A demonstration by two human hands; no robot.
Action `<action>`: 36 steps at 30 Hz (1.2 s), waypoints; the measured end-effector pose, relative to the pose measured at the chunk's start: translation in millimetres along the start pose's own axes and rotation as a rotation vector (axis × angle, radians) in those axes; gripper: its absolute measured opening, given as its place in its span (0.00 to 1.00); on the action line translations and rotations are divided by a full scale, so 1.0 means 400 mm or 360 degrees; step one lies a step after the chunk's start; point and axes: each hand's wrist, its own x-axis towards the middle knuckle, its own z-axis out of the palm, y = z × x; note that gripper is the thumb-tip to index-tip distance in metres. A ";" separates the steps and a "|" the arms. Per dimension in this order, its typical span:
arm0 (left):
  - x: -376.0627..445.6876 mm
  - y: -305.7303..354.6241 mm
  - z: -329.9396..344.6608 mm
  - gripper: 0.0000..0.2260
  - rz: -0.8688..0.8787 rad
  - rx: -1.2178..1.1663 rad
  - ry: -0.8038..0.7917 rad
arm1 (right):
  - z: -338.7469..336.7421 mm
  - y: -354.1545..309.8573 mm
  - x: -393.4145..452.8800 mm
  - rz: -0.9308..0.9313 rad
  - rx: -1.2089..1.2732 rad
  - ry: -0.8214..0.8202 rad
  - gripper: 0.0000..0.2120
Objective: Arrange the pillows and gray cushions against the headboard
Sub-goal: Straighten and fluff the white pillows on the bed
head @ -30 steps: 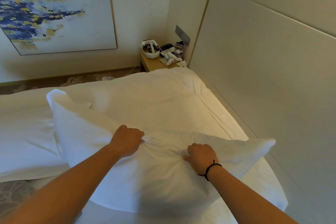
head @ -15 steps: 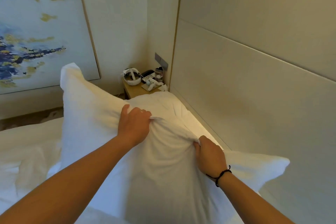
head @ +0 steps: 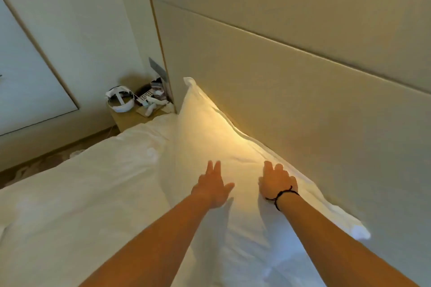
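big white rectangular fabric pillow [head: 210,144] lies tilted w/ its long edge leaning against the beige padded panel headboard [head: 291,91], one corner pointing up near the headboard's left end, the other corner sticking out low on the right. its lower part rests on the white duvet-covered bed [head: 81,193].

left hand [head: 213,187] is over the pillow's middle, fingers straight and spread, thumb out to the side, gripping nothing (motion blur, so can't tell if the palm actually touches the fabric or hovers just above). right hand [head: 277,180] is just beside it, closer to the headboard, fingers relaxed and lying on or just over the pillow, also holding nothing; a thin black cord bracelet [head: 281,194] sits on that wrist. both forearms reach in from the bottom edge.

past the bed's far corner, a small light-wood bedside table [head: 127,120] stands in the room corner, beside the headboard's end. on it: a white round basket w/ a handle [head: 120,100], a dark phone w/ a white keypad [head: 145,95] and a few small white items too blurry to id. grey switch plate [head: 157,69] on the wall above the table. at far left, the lower corner of a large thin-framed pale picture [head: 25,91] hangs on the cream wall [head: 88,30]; strip of patterned carpet [head: 35,165] shows below it.
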 end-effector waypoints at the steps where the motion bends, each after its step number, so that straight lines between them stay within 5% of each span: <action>1: -0.005 -0.017 0.083 0.38 -0.0036 -0.0039 -0.0108 | 0.049 0.031 0.003 -0.0047 -0.0022 -0.0055 0.21; 6: -0.009 -0.048 0.281 0.38 -0.0101 -0.0166 -0.0152 | 0.140 0.127 0.000 -0.0213 -0.0104 0.0113 0.29; 18: -0.079 -0.142 0.206 0.32 -0.0060 -0.0572 0.0007 | 0.148 0.049 -0.086 -0.0194 -0.0126 0.0178 0.31; 21: -0.159 -0.220 0.161 0.23 -0.0173 -0.0772 0.0108 | 0.184 -0.074 -0.155 -0.0397 -0.0023 0.0084 0.30; 25: -0.319 -0.402 0.092 0.10 -0.0315 -0.0852 0.0335 | 0.282 -0.294 -0.278 -0.0780 0.0160 -0.0374 0.24; 36: -0.925 -1.174 0.120 0.15 -0.1378 -0.0965 0.1014 | 0.608 -0.945 -0.680 -0.1554 -0.0086 -0.0806 0.13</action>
